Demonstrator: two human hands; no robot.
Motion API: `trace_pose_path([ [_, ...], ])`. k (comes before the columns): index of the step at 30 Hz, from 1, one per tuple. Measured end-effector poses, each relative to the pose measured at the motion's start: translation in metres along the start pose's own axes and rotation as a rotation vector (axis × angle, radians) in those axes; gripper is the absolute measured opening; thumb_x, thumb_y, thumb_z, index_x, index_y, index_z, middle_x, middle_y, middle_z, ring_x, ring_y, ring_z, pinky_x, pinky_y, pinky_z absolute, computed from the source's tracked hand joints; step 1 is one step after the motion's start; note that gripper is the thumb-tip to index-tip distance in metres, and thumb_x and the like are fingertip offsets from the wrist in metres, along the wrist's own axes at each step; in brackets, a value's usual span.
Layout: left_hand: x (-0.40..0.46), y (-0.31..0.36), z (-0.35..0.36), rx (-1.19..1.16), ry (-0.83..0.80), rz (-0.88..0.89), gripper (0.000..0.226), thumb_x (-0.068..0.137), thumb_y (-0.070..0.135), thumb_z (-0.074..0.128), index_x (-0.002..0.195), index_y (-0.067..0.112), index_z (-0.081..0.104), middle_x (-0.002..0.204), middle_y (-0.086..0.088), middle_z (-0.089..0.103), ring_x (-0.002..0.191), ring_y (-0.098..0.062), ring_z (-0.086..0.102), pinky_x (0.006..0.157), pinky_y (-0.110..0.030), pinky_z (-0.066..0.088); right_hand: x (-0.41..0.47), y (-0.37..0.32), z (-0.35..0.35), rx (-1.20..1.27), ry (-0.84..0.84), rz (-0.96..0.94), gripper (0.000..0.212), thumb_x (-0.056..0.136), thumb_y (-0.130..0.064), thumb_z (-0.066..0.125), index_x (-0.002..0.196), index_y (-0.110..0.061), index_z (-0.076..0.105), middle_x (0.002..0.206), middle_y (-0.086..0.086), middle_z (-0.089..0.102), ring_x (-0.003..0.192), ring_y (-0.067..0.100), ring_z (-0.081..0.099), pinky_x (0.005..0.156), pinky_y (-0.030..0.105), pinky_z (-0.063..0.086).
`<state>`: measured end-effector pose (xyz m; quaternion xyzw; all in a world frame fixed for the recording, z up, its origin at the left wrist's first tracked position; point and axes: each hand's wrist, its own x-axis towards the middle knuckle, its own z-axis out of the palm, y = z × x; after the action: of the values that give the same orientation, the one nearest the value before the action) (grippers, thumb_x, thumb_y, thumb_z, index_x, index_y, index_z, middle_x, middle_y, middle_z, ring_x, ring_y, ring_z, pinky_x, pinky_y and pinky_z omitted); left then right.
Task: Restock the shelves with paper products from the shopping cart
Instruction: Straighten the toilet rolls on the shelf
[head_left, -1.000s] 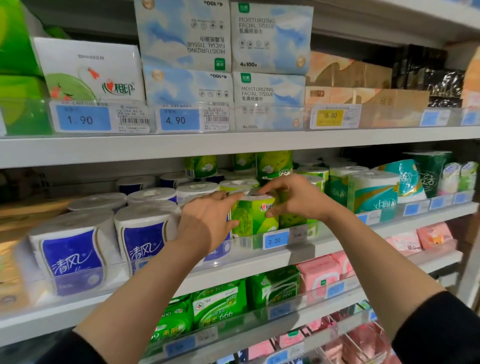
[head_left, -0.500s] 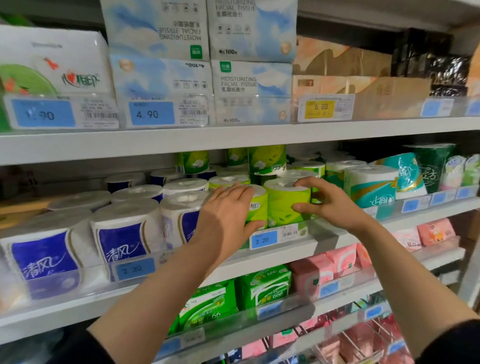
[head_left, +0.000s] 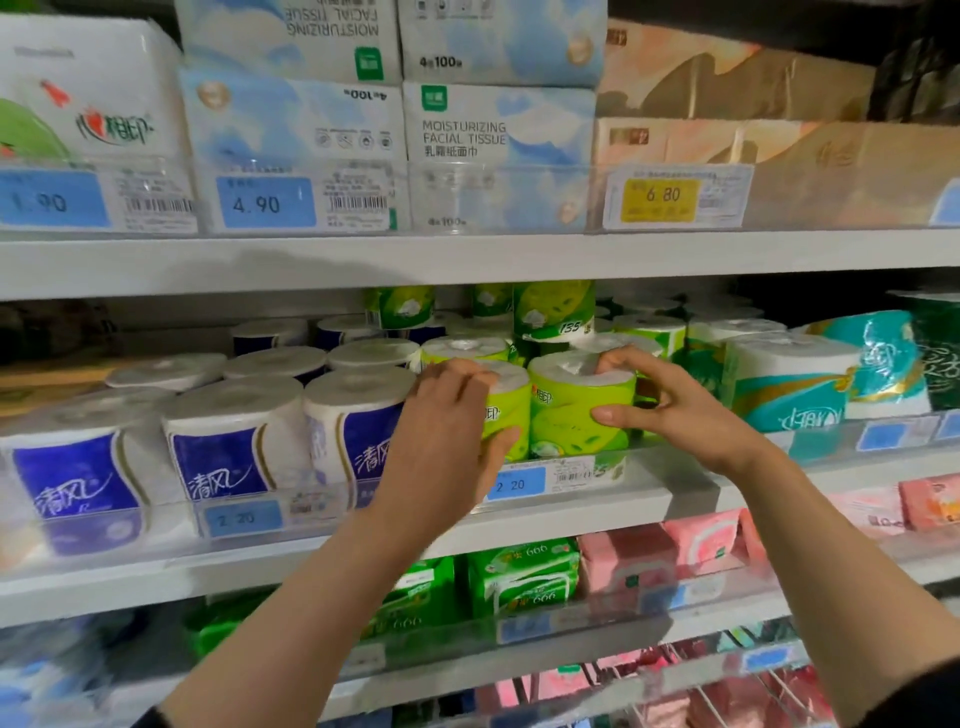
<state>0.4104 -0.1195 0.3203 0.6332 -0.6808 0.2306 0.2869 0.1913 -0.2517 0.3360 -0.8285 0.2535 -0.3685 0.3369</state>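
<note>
Two green-wrapped toilet rolls stand side by side at the front of the middle shelf (head_left: 644, 506). My left hand (head_left: 447, 431) grips the left green roll (head_left: 506, 410), fingers over its top and thumb under its front. My right hand (head_left: 660, 405) holds the right green roll (head_left: 571, 415), fingers curled on its top rim and thumb against its side. More green rolls (head_left: 553, 309) stand behind them. The shopping cart is out of view.
Blue-and-white rolls (head_left: 223, 457) fill the shelf to the left, teal packs (head_left: 789, 384) to the right. Facial tissue packs (head_left: 498, 124) and brown boxes (head_left: 727, 135) sit on the upper shelf. Green (head_left: 522, 577) and pink packs (head_left: 701, 545) lie below. Price tags line the shelf edges.
The two green rolls have been set down side by side at the shelf front. My right hand shifted right onto the second roll; the left stays on the first.
</note>
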Motion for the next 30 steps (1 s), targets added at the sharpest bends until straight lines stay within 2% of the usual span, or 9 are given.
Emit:
trace_pose_path([
  [2, -0.001, 0.003, 0.009, 0.014, 0.076, -0.041, 0.045, 0.085, 0.037, 0.062, 0.114, 0.003, 0.057, 0.111, -0.017, 0.056, 0.100, -0.037, 0.055, 0.086, -0.046, 0.048, -0.001, 0.001, 0.001, 0.015, 0.004, 0.018, 0.040, 0.069, -0.033, 0.076, 0.107, -0.029, 0.063, 0.111, -0.035, 0.058, 0.114, -0.008, 0.050, 0.107, 0.031, 0.038],
  [5, -0.003, 0.006, 0.018, 0.053, 0.118, -0.035, 0.044, 0.086, 0.034, 0.060, 0.116, 0.002, 0.056, 0.109, -0.018, 0.056, 0.100, -0.039, 0.054, 0.091, -0.051, 0.047, -0.003, 0.002, 0.003, 0.044, 0.042, 0.000, 0.041, 0.071, -0.029, 0.077, 0.109, -0.025, 0.063, 0.114, -0.028, 0.059, 0.115, 0.002, 0.054, 0.104, 0.039, 0.042],
  [11, -0.009, 0.000, 0.023, 0.047, 0.195, 0.054, 0.052, 0.087, 0.027, 0.063, 0.135, 0.008, 0.051, 0.117, -0.019, 0.054, 0.109, -0.037, 0.052, 0.102, -0.049, 0.039, -0.007, 0.000, 0.005, 0.031, 0.080, -0.009, 0.055, 0.072, -0.040, 0.082, 0.122, -0.037, 0.060, 0.129, -0.022, 0.056, 0.125, 0.001, 0.048, 0.107, 0.028, 0.038],
  [15, -0.009, 0.008, 0.022, 0.079, 0.270, 0.103, 0.055, 0.082, 0.028, 0.067, 0.133, 0.010, 0.054, 0.132, -0.015, 0.052, 0.132, -0.033, 0.041, 0.114, -0.052, 0.028, -0.003, 0.014, -0.002, 0.206, 0.413, 0.018, 0.026, 0.080, -0.042, 0.065, 0.103, -0.029, 0.067, 0.113, -0.003, 0.067, 0.107, 0.012, 0.060, 0.097, 0.029, 0.046],
  [17, -0.006, 0.016, 0.025, 0.130, 0.275, 0.148, 0.054, 0.082, 0.033, 0.066, 0.129, 0.009, 0.057, 0.133, -0.014, 0.053, 0.135, -0.031, 0.038, 0.116, -0.049, 0.023, 0.007, 0.028, -0.014, 0.045, 0.566, 0.085, 0.017, 0.086, -0.032, 0.064, 0.101, -0.026, 0.067, 0.113, 0.007, 0.066, 0.101, 0.019, 0.060, 0.096, 0.039, 0.048],
  [19, 0.005, 0.027, 0.026, 0.168, 0.289, 0.181, 0.048, 0.085, 0.035, 0.065, 0.125, 0.008, 0.059, 0.131, -0.014, 0.055, 0.134, -0.030, 0.040, 0.115, -0.049, 0.024, 0.019, 0.037, -0.027, -0.126, 0.489, 0.167, 0.032, 0.088, -0.029, 0.064, 0.120, -0.024, 0.062, 0.118, 0.013, 0.061, 0.103, 0.026, 0.058, 0.099, 0.047, 0.047],
  [22, 0.030, 0.040, 0.027, 0.221, 0.271, 0.175, 0.043, 0.089, 0.037, 0.053, 0.122, 0.011, 0.062, 0.127, -0.011, 0.061, 0.131, -0.030, 0.047, 0.114, -0.049, 0.025, 0.032, 0.036, -0.032, -0.169, 0.298, 0.228, 0.047, 0.094, -0.032, 0.061, 0.138, -0.022, 0.051, 0.132, 0.013, 0.056, 0.120, 0.029, 0.053, 0.103, 0.035, 0.041],
  [26, 0.038, 0.045, 0.037, 0.316, 0.219, 0.137, 0.039, 0.092, 0.041, 0.047, 0.115, 0.016, 0.067, 0.110, -0.005, 0.071, 0.107, -0.024, 0.065, 0.114, -0.046, 0.026, 0.031, 0.036, -0.029, -0.088, 0.274, 0.194, 0.037, 0.096, -0.030, 0.057, 0.132, -0.020, 0.059, 0.130, 0.003, 0.057, 0.111, 0.016, 0.053, 0.093, 0.024, 0.037],
  [30, 0.031, 0.051, 0.047, 0.323, 0.285, 0.096, 0.041, 0.095, 0.048, 0.049, 0.113, 0.016, 0.068, 0.107, -0.004, 0.071, 0.093, -0.026, 0.067, 0.112, -0.044, 0.031, 0.024, 0.041, -0.033, -0.099, 0.258, 0.168, 0.036, 0.094, -0.026, 0.060, 0.130, -0.027, 0.061, 0.125, 0.003, 0.061, 0.108, 0.020, 0.059, 0.099, 0.035, 0.047],
])
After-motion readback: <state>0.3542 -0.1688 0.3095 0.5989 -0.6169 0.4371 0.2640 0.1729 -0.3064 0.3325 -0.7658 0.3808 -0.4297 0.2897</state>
